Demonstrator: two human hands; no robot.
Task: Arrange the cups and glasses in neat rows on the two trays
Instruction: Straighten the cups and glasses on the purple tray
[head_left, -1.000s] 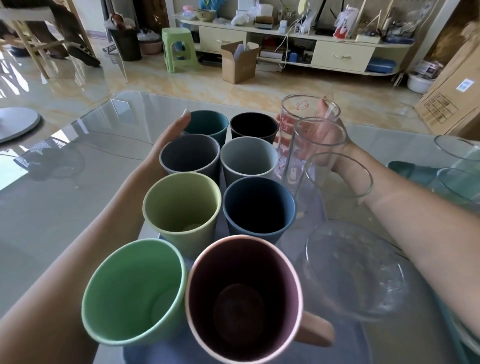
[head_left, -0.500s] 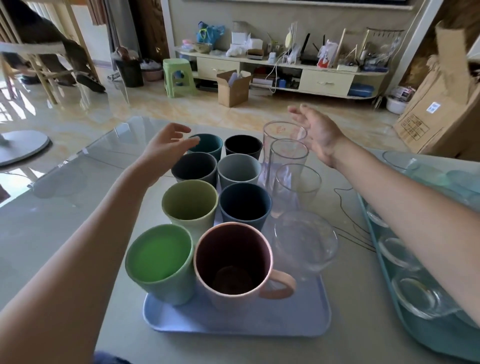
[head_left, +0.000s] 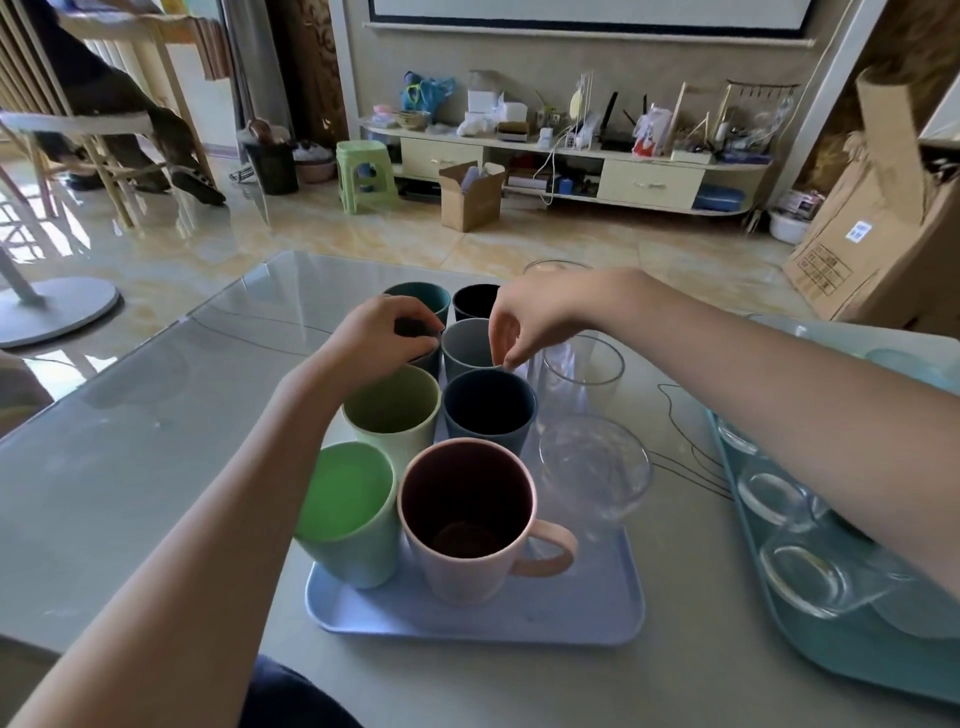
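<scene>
While both hands work the lavender plastic tray (head_left: 571, 618) at centre frame, left hand (head_left: 382, 338) grips the dark grey cup (head_left: 427, 358); right hand (head_left: 524, 319) pinches the light grey cup (head_left: 465, 348) rim. Judgement: nudge gently, keeping rows square. Tall glasses behind the right wrist hidden; teal tray (head_left: 810, 660) cut off at right.

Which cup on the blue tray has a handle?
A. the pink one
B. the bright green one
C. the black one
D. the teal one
A: the pink cup, nearest the camera on the blue tray, shows a loop handle sticking out to its right; the other cups look plain-sided.
</scene>
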